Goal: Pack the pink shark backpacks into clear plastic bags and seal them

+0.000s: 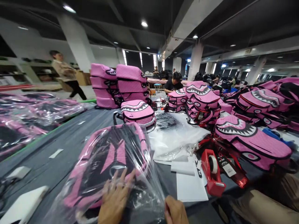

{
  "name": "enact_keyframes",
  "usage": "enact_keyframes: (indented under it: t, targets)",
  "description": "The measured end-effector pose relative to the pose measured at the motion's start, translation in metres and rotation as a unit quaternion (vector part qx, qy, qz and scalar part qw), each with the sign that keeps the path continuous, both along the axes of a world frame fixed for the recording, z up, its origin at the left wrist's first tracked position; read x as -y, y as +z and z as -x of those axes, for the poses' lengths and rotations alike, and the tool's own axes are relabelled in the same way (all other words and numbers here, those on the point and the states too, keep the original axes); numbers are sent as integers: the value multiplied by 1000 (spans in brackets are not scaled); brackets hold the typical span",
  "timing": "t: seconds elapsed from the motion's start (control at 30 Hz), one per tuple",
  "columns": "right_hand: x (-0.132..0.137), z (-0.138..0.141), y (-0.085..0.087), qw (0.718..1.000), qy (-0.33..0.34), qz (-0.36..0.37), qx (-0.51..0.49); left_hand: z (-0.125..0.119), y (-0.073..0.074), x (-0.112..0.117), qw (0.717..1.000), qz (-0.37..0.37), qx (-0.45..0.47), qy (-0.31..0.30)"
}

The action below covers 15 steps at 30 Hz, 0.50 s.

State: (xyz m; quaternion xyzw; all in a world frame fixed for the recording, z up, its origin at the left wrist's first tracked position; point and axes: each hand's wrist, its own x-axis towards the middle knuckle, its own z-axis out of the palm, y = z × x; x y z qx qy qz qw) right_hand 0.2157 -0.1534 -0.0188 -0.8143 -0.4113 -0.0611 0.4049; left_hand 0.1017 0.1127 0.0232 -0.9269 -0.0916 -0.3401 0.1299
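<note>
A pink and black backpack (109, 155) lies in a clear plastic bag (149, 186) on the dark table in front of me. My left hand (114, 199) rests flat on the bag's near end, fingers spread over the plastic. My right hand (175, 211) sits at the bag's right corner near the bottom edge; its fingers are curled and mostly out of frame, and I cannot tell whether it grips the plastic.
A red tape dispenser (212, 177) stands to the right beside white sheets (189, 183) and loose clear bags (175, 137). Stacks of pink shark-mouth backpacks (137, 112) fill the table behind and right. Bagged backpacks (35, 115) lie left. A person (65, 74) walks at the back left; another (174, 82) sits far off.
</note>
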Motion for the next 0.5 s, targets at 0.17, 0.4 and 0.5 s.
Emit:
enact_keyframes:
  t: [0.17,0.4,0.5]
  targets:
    - [3,3,10,997,-5,-19,-80,-30,12,4,997,45,-3,58]
    - [22,8,35,991,-75,-25,-107,75,33,44,980,-48,141,-133]
    - [27,14,37,987,-97,-23,-124,125,35,11,972,-1,220,78]
